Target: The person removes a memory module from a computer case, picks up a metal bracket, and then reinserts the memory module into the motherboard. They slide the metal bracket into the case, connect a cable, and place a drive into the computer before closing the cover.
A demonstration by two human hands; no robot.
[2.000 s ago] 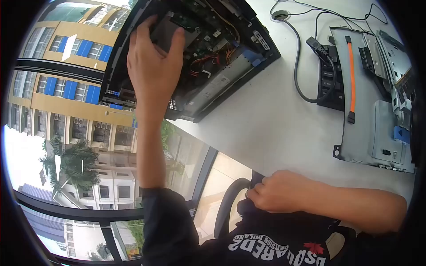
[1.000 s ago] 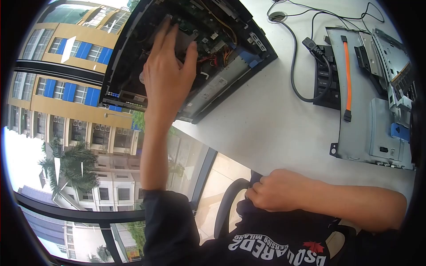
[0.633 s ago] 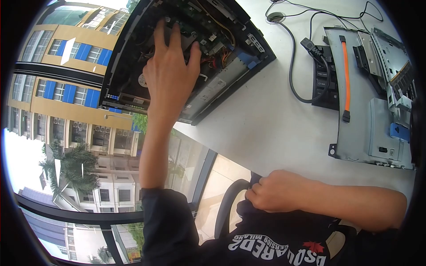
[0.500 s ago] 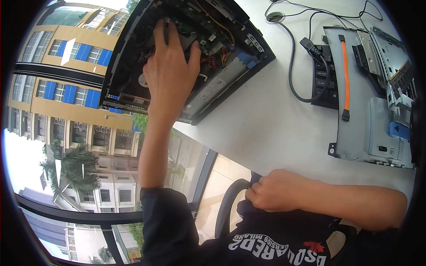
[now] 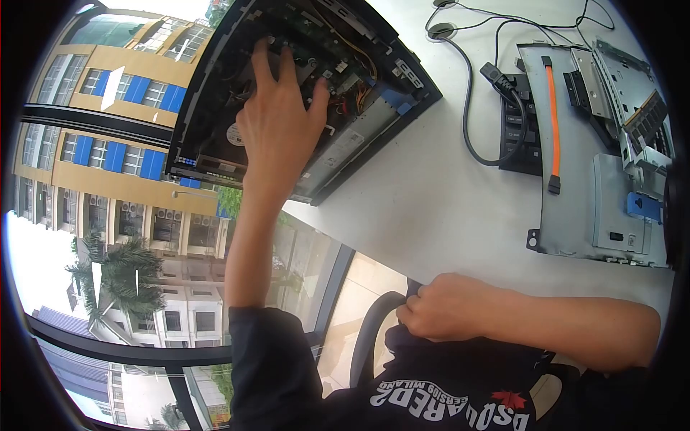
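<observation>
My left hand (image 5: 282,122) reaches into an opened desktop computer case (image 5: 366,147), fingers spread apart. Its fingertips rest on the dark parts in the middle, beside the green circuit board (image 5: 298,36). Bundled coloured wires (image 5: 359,98) and a metal power supply (image 5: 341,149) lie to the right of the hand. The palm and wrist cover part of the case's lower side. Down by the table's near edge, my right hand (image 5: 445,307) is closed in a fist in front of my black shirt. What the fist holds, if anything, is hidden.
On the white table (image 5: 402,208) at right lie a removed metal panel (image 5: 571,215), an orange cable (image 5: 552,126), a memory stick (image 5: 647,118) and a black keyboard (image 5: 519,129) under a power cord (image 5: 468,108). A window (image 5: 108,122) borders the left, and a chair arm (image 5: 368,330) stands below.
The view has shifted slightly, moving the table items a little left. My left fingertips have moved slightly inside the case, and my right fist stays where it was.
</observation>
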